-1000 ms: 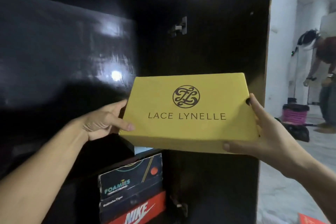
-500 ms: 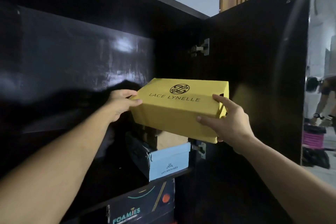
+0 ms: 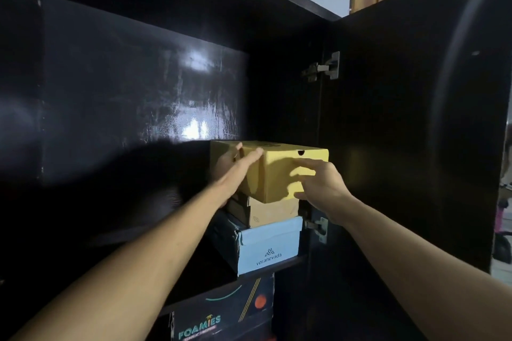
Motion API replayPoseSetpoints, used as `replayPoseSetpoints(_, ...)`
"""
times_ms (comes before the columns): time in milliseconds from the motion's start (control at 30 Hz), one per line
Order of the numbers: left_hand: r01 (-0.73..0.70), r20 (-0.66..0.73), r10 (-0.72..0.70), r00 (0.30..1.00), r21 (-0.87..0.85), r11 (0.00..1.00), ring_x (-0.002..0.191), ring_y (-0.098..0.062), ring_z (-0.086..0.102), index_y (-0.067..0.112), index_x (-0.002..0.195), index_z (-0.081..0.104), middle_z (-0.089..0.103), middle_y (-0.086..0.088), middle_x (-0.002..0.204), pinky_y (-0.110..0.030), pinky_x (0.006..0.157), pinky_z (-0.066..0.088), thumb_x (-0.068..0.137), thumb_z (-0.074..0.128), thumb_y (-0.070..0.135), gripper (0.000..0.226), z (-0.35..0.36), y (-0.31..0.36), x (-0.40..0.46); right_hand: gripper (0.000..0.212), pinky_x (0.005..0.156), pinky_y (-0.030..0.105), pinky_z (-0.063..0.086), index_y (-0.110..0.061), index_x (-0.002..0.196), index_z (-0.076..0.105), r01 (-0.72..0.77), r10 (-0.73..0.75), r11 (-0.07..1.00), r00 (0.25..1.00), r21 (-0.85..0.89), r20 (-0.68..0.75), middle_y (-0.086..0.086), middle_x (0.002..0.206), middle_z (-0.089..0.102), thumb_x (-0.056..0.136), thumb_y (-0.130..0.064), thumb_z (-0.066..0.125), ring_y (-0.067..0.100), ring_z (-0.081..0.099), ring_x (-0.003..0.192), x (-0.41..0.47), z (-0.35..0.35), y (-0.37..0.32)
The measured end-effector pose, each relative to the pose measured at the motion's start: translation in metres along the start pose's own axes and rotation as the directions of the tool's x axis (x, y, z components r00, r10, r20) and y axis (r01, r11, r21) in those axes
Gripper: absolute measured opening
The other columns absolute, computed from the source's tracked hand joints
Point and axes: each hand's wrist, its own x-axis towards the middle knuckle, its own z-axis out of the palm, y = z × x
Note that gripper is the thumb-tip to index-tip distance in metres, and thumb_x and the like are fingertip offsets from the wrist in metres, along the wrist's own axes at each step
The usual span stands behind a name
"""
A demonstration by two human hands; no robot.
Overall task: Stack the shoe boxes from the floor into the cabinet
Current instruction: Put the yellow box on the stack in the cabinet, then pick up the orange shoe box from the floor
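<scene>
Yellow shoe box (image 3: 279, 174) is set level atop a brown cardboard box (image 3: 273, 213), itself stacked on a light blue "veranevada" box (image 3: 267, 246), on the upper shelf of the dark cabinet (image 3: 138, 91). A black "FOAMIES" box (image 3: 221, 310) is seen on the shelf below.

Dark cabinet shelf (image 3: 291, 262) carries a light blue "veranevada" box (image 3: 270, 246) directly on it, at its right end beside the hinged side. Below the shelf, a dark "FOAMIES" box (image 3: 221, 313) sits in the lower compartment
</scene>
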Motion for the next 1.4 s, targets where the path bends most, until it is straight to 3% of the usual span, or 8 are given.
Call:
replayPoseSetpoints(133,-0.113,0.102,0.086,0.991,0.297,0.948,0.147,-0.02,0.018,0.033,0.152,0.019,0.013,0.001,0.162,-0.043,0.118,0.023,0.05,0.086,0.06,0.126,0.006,-0.001,-0.003,0.065,0.07,0.021,0.05,-0.032,0.142,0.046,0.107,-0.084,0.957,0.992,-0.27,0.095,0.003,0.135,0.04,0.089,0.007,0.044,0.023,0.055,0.112,0.015,0.002,0.007)
replayPoseSetpoints(233,-0.124,0.082,0.102,0.991,0.342,0.932,0.145,-0.021,0.024,0.027,0.153,0.02,0.023,-0.002,0.16,-0.036,0.116,0.027,0.058,0.091,0.036,0.119,0.004,-0.005,0.01,0.07,0.049,0.013,0.043,-0.035,0.149,0.034,0.095,-0.025,0.941,0.977,-0.326,0.213,0.001,0.129,0.041,0.092,0.006,0.04,0.014,0.055,0.087,0.027,0.006,0.008)
replayPoseSetpoints(400,-0.118,-0.011,0.134,0.991,0.393,0.912,0.133,-0.023,0.045,0.02,0.152,0.025,0.046,-0.006,0.147,-0.033,0.106,0.04,0.063,0.089,0.032,0.11,0.002,-0.015,0.018,0.072,0.081,0.023,0.04,-0.026,0.155,0.014,0.182,0.01,0.835,0.939,-0.519,0.345,0.01,0.155,0.026,0.094,0.003,0.039,0.028,0.039,0.131,0.042,0.019,0.005)
replayPoseSetpoints(633,-0.046,-0.069,0.081,0.994,0.409,0.912,0.124,-0.024,0.053,0.007,0.142,0.045,0.057,-0.011,0.137,-0.029,0.1,0.044,0.07,0.085,0.024,0.084,0.008,-0.03,0.019,0.077,0.099,0.032,0.04,-0.018,0.155,-0.002,0.218,0.016,0.766,0.934,-0.604,0.357,0.009,0.163,0.009,0.097,-0.004,0.047,0.032,0.031,0.14,0.053,0.034,0.011)
replayPoseSetpoints(867,-0.049,-0.06,0.081,0.995,0.407,0.912,0.107,-0.026,0.063,0.01,0.118,0.064,0.069,-0.009,0.11,-0.035,0.086,0.052,0.071,0.081,0.02,0.051,0.01,-0.035,0.012,0.078,0.065,0.03,0.055,-0.026,0.155,0.006,0.186,0.036,0.808,0.932,-0.559,0.362,0.01,0.157,0.022,0.094,0.0,0.046,0.028,0.057,0.1,0.058,0.023,0.017)
replayPoseSetpoints(1033,-0.198,-0.226,0.329,0.917,0.458,0.867,0.103,-0.025,0.053,0.014,0.111,0.06,0.051,-0.006,0.11,-0.031,0.079,0.042,0.079,0.067,0.022,0.034,0.023,-0.034,-0.017,0.073,0.073,0.041,0.062,-0.025,0.152,0.022,0.06,0.12,0.868,0.938,-0.492,0.325,0.012,0.149,0.038,0.091,0.0,0.052,0.034,0.064,0.101,0.047,0.006,0.029)
replayPoseSetpoints(1233,-0.299,0.231,0.21,0.95,0.477,0.827,0.095,-0.018,0.059,0.015,0.103,0.066,0.063,0.0,0.108,-0.032,0.079,0.053,0.08,0.075,0.026,0.027,0.052,-0.024,-0.042,0.059,0.068,0.035,0.062,-0.015,0.142,0.044,0.019,0.163,0.87,0.932,-0.493,0.324,0.008,0.124,0.059,0.088,-0.007,0.066,0.028,0.065,0.096,0.011,-0.04,0.035)
replayPoseSetpoints(1400,-0.363,0.617,-0.033,0.787,0.506,0.782,0.085,-0.005,0.059,0.021,0.12,0.064,0.059,0.011,0.102,-0.022,0.07,0.046,0.072,0.079,0.045,0.055,0.086,-0.009,-0.083,0.047,0.075,0.043,0.061,-0.013,0.134,0.054,-0.042,0.223,0.875,0.919,-0.482,0.326,0.013,0.114,0.066,0.089,-0.011,0.067,0.025,0.068,0.095,-0.048,-0.098,0.047)
